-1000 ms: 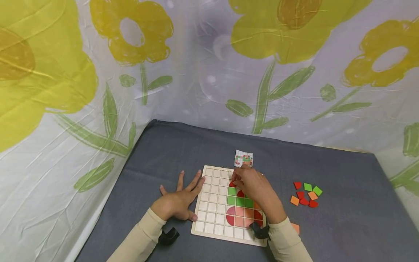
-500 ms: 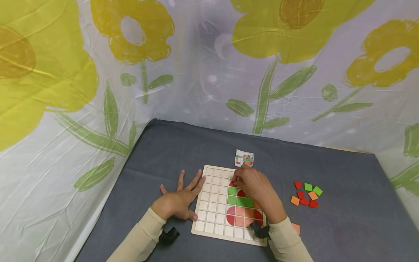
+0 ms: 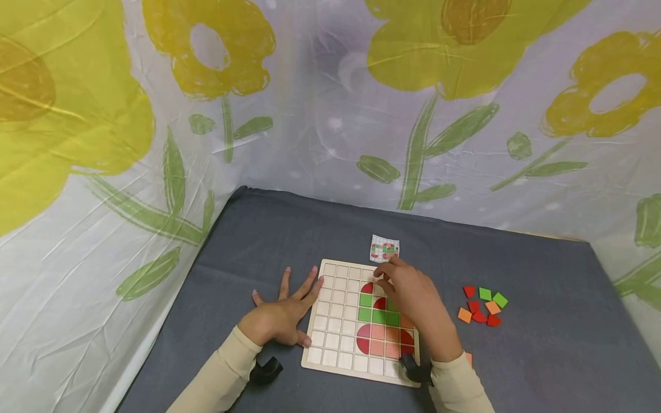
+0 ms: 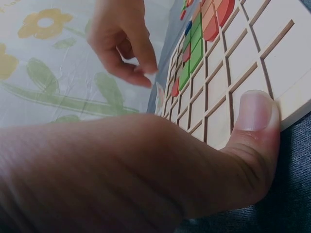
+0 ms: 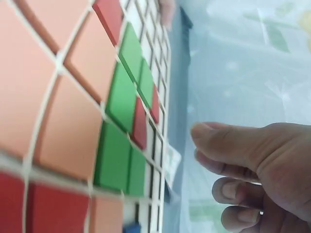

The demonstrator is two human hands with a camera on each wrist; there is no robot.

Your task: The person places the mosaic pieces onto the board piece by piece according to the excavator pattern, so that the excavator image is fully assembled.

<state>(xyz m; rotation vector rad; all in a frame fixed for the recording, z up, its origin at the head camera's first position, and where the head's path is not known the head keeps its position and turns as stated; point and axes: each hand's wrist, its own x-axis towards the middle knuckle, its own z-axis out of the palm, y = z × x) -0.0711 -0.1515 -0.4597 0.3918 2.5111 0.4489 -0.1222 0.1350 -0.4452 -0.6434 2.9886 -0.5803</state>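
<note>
A wooden grid board (image 3: 330, 358) lies on the dark cloth, with red, green and orange tiles in its right-hand cells. My left hand (image 3: 279, 318) is spread at the board's left edge; its thumb (image 4: 255, 114) rests on the border in the left wrist view. Over the upper right cells hovers my right hand (image 3: 415, 295), thumb and fingertips bent towards each other. No tile shows between them in the right wrist view. Just left of these fingertips, a rounded red tile (image 3: 367, 288) sits in a cell above a green tile (image 3: 366, 300). The right hand hides some right-hand cells.
A small printed pattern card (image 3: 384, 248) lies beyond the board's far edge. To the right are several loose tiles, among them a green tile (image 3: 500, 300) and an orange tile (image 3: 465, 315). Another orange tile (image 3: 469, 359) is partly behind the right sleeve.
My right hand has let go of the rounded red tile and moved slightly up and right, leaving it in its cell. The left hand has stayed still.
</note>
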